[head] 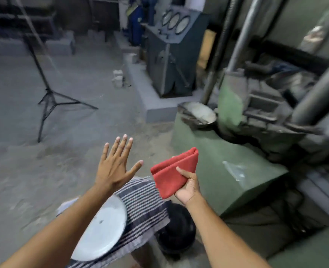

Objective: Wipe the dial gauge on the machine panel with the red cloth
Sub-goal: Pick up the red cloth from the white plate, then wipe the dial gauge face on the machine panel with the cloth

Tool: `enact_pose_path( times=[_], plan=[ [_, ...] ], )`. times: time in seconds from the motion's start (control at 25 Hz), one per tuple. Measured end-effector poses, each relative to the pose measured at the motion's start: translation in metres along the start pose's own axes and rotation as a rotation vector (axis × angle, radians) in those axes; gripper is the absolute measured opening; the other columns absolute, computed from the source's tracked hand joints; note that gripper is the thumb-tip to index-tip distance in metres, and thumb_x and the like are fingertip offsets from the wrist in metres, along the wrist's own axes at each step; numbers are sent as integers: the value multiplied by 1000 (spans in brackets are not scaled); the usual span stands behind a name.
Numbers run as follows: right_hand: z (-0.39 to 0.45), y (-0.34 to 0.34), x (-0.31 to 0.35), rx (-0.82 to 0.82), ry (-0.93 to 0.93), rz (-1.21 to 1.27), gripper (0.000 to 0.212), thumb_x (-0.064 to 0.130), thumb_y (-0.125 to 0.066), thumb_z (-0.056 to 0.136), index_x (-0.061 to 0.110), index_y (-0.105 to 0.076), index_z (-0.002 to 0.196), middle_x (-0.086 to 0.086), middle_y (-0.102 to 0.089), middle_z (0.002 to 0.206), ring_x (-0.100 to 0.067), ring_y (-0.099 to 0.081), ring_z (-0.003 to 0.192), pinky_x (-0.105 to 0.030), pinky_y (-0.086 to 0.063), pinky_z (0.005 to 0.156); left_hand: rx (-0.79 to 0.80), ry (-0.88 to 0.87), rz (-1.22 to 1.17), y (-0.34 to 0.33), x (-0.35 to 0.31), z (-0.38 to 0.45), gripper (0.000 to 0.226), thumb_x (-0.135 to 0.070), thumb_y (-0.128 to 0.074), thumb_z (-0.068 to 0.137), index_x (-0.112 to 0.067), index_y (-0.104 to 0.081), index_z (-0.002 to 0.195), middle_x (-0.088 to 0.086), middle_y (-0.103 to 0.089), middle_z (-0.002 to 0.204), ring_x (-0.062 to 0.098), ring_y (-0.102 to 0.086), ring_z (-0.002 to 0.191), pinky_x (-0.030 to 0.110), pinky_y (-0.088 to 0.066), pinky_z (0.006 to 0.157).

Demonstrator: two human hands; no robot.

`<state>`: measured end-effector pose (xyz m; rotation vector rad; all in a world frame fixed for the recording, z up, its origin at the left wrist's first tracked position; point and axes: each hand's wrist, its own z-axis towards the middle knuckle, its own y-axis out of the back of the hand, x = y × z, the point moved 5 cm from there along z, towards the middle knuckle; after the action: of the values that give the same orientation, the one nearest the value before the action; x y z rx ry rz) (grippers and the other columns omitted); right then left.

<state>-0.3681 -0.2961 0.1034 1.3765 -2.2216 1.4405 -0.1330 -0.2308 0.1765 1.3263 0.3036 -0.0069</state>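
Note:
My right hand (187, 185) grips a folded red cloth (174, 172) low in the middle of the view, thumb on top. To its left my left hand (117, 164) is held out flat with fingers spread and nothing in it. Far off at the top centre stands a dark grey machine panel (171, 60) with three round dial gauges in a slanted row; the nearest gauge (182, 25) is the largest. Both hands are well short of the panel.
A green machine base (217, 161) with steel columns fills the right side. A metal bowl (200, 113) sits on it. A black tripod (49, 93) stands at left on the concrete floor. Below my arms lie a white plate (103, 229), striped cloth and a black round object (177, 229).

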Motion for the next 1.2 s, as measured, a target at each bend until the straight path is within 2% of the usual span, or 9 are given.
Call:
enact_pose_path(
  times=[0.12, 0.24, 0.36, 0.56, 0.68, 0.84, 0.92, 1.04, 1.2],
  plan=[
    [-66, 37, 128, 9, 285, 208, 39, 24, -67, 90, 16, -75, 128, -8, -79, 124, -28, -78, 106, -45, -64, 88, -50, -167, -35, 41, -127, 37, 103, -84, -9, 91, -21, -24, 172, 1, -9, 181, 19, 0, 168, 48, 5, 136],
    [-158, 96, 247, -40, 484, 248, 40, 39, -75, 85, 18, -79, 119, -1, -82, 116, -19, -80, 102, -42, -63, 86, -92, -350, -73, 80, -272, 50, 102, -84, -9, 92, -21, -48, 162, 4, -18, 180, 20, -4, 169, 49, 5, 136],
    [-264, 177, 347, -87, 576, 105, 36, 11, -80, 74, 18, -82, 109, -8, -82, 102, -26, -81, 88, -46, -62, 90, -131, -546, -122, 113, -433, 34, 93, -82, -16, 93, -23, -68, 144, 6, -28, 178, 23, -11, 169, 50, 1, 137],
    [-442, 318, 457, -103, 749, -2, 78, -20, -59, 66, 21, -73, 131, -9, -78, 110, -29, -70, 100, -56, -37, 124, -182, -807, -194, 148, -672, -43, 90, -81, -19, 91, -25, -74, 134, 6, -34, 175, 22, -14, 168, 48, 1, 136],
    [-543, 390, 493, 19, 906, 36, 65, -15, -77, 66, 15, -77, 122, -12, -80, 107, -30, -77, 95, -53, -56, 107, -201, -931, -227, 167, -793, -99, 89, -79, -17, 89, -26, -75, 132, 5, -36, 175, 21, -15, 168, 46, 2, 136],
    [-620, 441, 512, 81, 974, 209, 74, 14, -110, 36, 7, -85, 106, -14, -82, 111, -27, -80, 99, -43, -63, 89, -218, -1007, -254, 185, -891, -147, 86, -79, -19, 87, -29, -80, 122, 4, -47, 168, 23, -27, 165, 46, -4, 136],
    [-642, 455, 524, 51, 952, 211, 67, 7, -105, 51, 8, -82, 114, -14, -82, 113, -28, -80, 100, -44, -64, 87, -215, -1022, -274, 190, -925, -158, 80, -80, -24, 87, -32, -82, 115, 3, -50, 166, 21, -28, 165, 47, -6, 136],
    [-666, 483, 541, -46, 934, 129, 59, -8, -55, 95, 27, -69, 139, -3, -78, 119, -18, -76, 103, -37, -59, 93, -218, -1048, -247, 193, -966, -161, 74, -79, -27, 90, -35, -82, 111, 0, -50, 166, 19, -25, 165, 46, -3, 136],
    [-687, 512, 558, -96, 979, 139, 54, 7, -67, 77, 26, -81, 126, -4, -77, 129, -21, -78, 108, -43, -58, 102, -197, -1038, -288, 185, -1002, -145, 71, -79, -29, 93, -35, -83, 107, 2, -55, 162, 20, -28, 164, 45, -2, 135]
  ],
)
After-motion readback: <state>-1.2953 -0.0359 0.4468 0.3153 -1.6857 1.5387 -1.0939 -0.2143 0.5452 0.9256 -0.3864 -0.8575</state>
